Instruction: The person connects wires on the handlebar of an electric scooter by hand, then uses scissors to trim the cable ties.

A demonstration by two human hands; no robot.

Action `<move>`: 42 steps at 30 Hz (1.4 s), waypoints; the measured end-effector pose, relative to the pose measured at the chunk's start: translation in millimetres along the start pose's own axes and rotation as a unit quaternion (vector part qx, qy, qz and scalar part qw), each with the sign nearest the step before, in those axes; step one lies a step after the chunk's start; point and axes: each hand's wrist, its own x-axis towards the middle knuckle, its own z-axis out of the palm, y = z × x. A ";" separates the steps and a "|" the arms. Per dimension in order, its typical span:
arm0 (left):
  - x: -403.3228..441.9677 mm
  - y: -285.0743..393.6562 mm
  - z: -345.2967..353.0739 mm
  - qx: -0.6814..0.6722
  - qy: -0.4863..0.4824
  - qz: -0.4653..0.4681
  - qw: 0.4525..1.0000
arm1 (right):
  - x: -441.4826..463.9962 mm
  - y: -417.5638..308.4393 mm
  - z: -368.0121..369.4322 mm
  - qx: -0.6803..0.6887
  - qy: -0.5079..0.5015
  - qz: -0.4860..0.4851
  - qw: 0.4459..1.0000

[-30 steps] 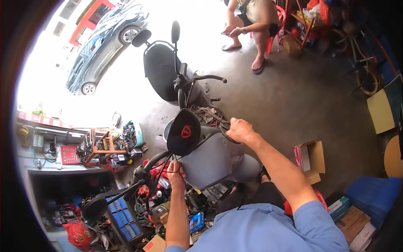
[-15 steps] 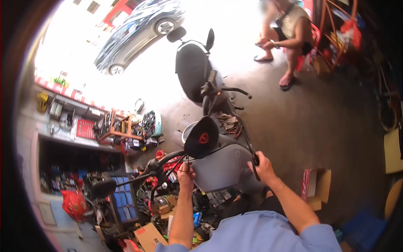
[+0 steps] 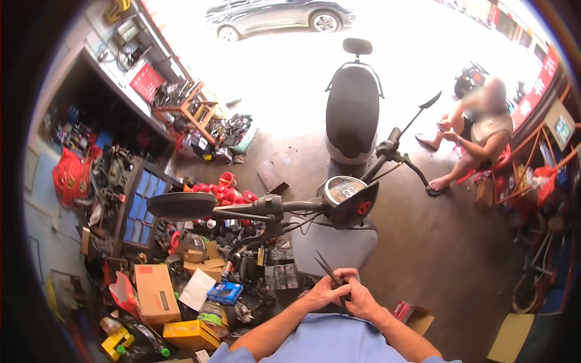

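A grey electric scooter stands before me, with its seat (image 3: 352,112) away from me and its grey front panel (image 3: 339,245) nearest. The dark handlebar cover (image 3: 357,209) bears a red logo and a round display (image 3: 345,190). Close to my body, my left hand (image 3: 322,293) and my right hand (image 3: 362,298) are together, fingers closed around a long dark strip-like piece (image 3: 327,270). Two thin pointed ends stick out from it toward the scooter. My fingers hide its middle, so its exact kind cannot be made out.
Cardboard boxes (image 3: 156,293), a blue box (image 3: 225,293) and loose parts crowd the floor at left. The left mirror (image 3: 181,206) juts out over them. A seated person (image 3: 487,130) is at the right, near a wooden rack (image 3: 532,160). A car (image 3: 275,17) is outside.
My hands were apart, the left by cables under the handlebar, the right on a dark strip along the scooter's side. Now they meet before my body, holding a dark piece. The view has turned.
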 end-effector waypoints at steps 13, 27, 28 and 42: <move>-11.3 9.8 -43.5 -0.033 -0.015 0.002 0.999 | 52.4 -11.6 -65.4 0.163 -0.100 0.194 0.962; -30.1 21.3 -90.7 0.118 0.036 -0.038 0.992 | 190.1 67.1 -120.9 0.422 0.224 0.170 0.862; -32.3 18.9 -96.6 0.124 0.029 -0.037 0.991 | 193.1 74.5 -122.4 0.469 0.210 0.167 0.842; -27.1 25.3 -101.1 0.275 0.016 0.023 0.961 | 212.0 99.5 -124.7 0.659 0.106 0.059 0.742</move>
